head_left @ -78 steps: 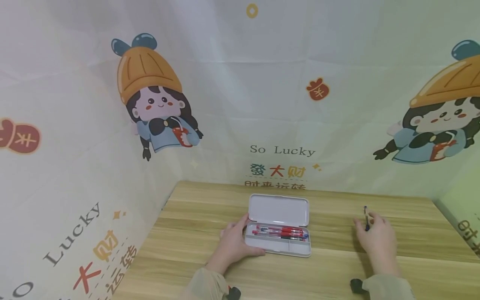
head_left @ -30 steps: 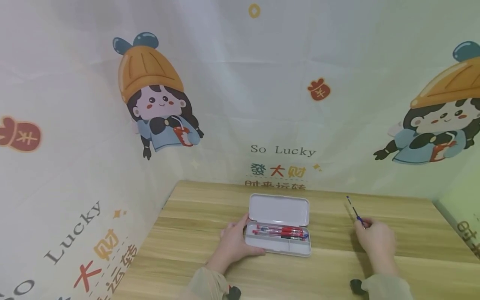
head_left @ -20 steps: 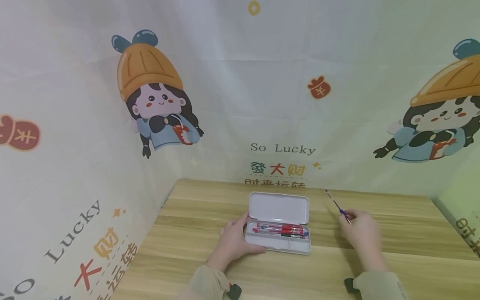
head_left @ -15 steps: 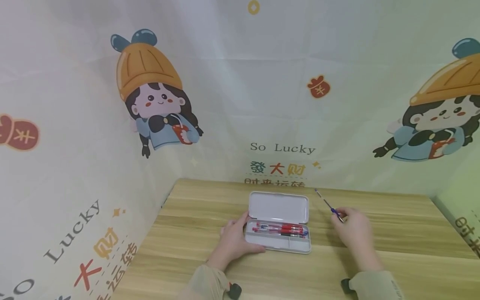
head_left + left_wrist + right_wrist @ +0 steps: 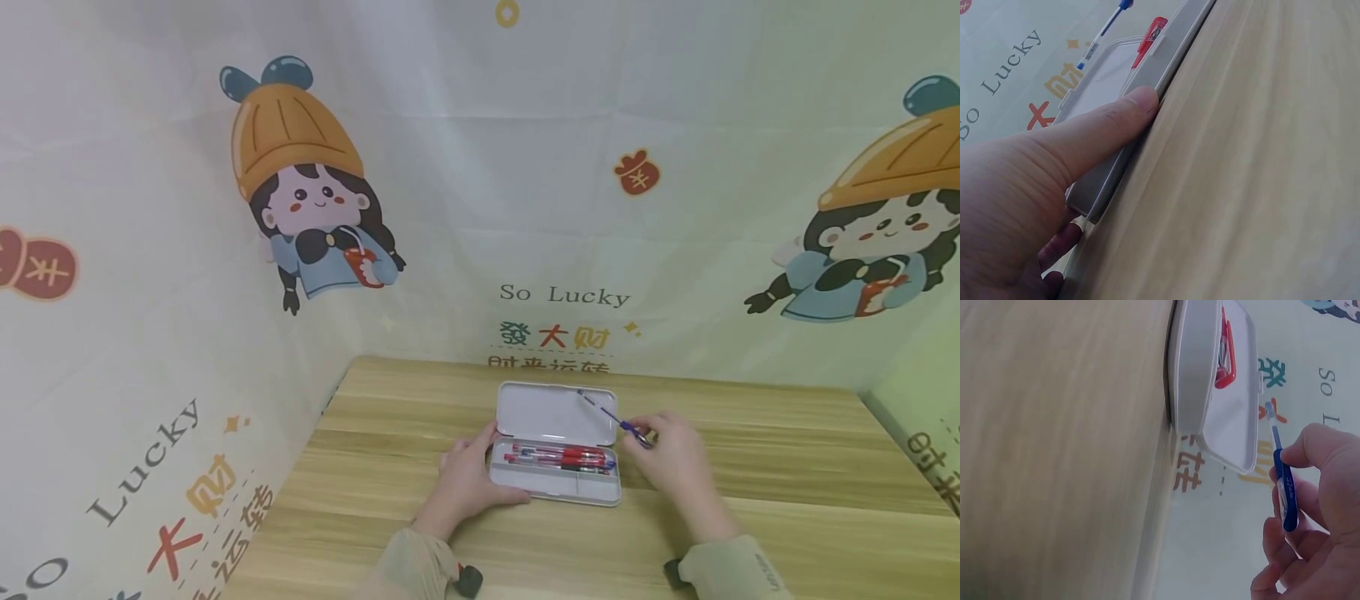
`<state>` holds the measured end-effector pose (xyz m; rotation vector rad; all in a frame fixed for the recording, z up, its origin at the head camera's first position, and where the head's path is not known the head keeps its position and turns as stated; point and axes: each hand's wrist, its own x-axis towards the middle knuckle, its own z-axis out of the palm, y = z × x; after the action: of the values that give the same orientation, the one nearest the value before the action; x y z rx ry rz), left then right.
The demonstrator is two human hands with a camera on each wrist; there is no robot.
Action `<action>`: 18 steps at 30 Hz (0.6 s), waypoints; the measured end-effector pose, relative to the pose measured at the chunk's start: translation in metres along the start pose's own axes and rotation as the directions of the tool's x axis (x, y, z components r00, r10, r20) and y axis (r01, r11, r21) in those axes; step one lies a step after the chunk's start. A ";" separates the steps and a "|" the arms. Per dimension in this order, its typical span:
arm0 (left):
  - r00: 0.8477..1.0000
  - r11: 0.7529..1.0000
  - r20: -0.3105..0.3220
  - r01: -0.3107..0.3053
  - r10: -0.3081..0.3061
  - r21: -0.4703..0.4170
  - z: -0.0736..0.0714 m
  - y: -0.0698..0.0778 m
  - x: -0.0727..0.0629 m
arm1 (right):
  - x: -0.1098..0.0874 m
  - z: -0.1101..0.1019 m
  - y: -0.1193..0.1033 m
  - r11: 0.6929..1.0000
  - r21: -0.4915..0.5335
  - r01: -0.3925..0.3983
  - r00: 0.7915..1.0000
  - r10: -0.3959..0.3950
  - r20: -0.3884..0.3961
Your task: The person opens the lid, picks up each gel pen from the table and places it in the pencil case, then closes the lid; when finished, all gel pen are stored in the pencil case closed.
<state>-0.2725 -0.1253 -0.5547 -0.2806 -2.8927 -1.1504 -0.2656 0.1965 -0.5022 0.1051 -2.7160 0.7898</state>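
Note:
A light grey pencil case (image 5: pixel 534 490) lies on the table with its lid (image 5: pixel 543 414) raised at the back. Several pens (image 5: pixel 570 455), mostly red, lie in its long rear compartment; the front compartments hold nothing visible. My left hand (image 5: pixel 467 482) grips the case's left end, its thumb along the front wall in the left wrist view. My right hand (image 5: pixel 671 450) pinches a blue pen (image 5: pixel 1285 487) between thumb and fingers, just right of the case. The pen's clear end points up and left, across the lid in the head view.
The wood-grain table (image 5: pixel 420 417) reaches back to a printed cloth (image 5: pixel 450 208) with cartoon figures and lettering. Cloth also hangs along the left and right sides. A dark device (image 5: pixel 469 582) sits at my left wrist, another (image 5: pixel 673 572) at the right.
My right hand has carried the blue pen leftward from the table's right side to the case, and the pen has tipped from near upright to a leftward slant. My left hand stays put.

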 end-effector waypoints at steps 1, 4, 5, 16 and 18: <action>1.000 1.000 0.001 0.002 -0.002 0.000 0.000 0.000 0.000 | 0.000 0.001 -0.001 1.000 -0.003 0.015 1.000 -0.015 0.011; 1.000 1.000 0.003 0.009 -0.009 0.005 0.001 -0.001 0.000 | 0.002 0.007 -0.005 0.997 -0.006 0.077 0.996 -0.077 0.034; 1.000 1.000 0.004 0.010 -0.010 0.007 0.001 -0.001 0.000 | 0.003 0.009 -0.006 0.995 -0.003 0.101 0.994 -0.100 0.039; 1.000 1.000 0.009 0.021 -0.021 0.022 0.000 0.000 0.000 | 0.012 0.029 -0.021 0.966 0.020 0.259 0.950 -0.258 0.178; 1.000 1.000 0.012 0.020 -0.021 0.019 0.000 0.000 0.000 | 0.013 0.031 -0.023 0.956 0.017 0.293 0.937 -0.291 0.193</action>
<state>-0.2730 -0.1251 -0.5547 -0.2589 -2.9220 -1.1276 -0.2828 0.1605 -0.5106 0.5987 -2.7889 0.7052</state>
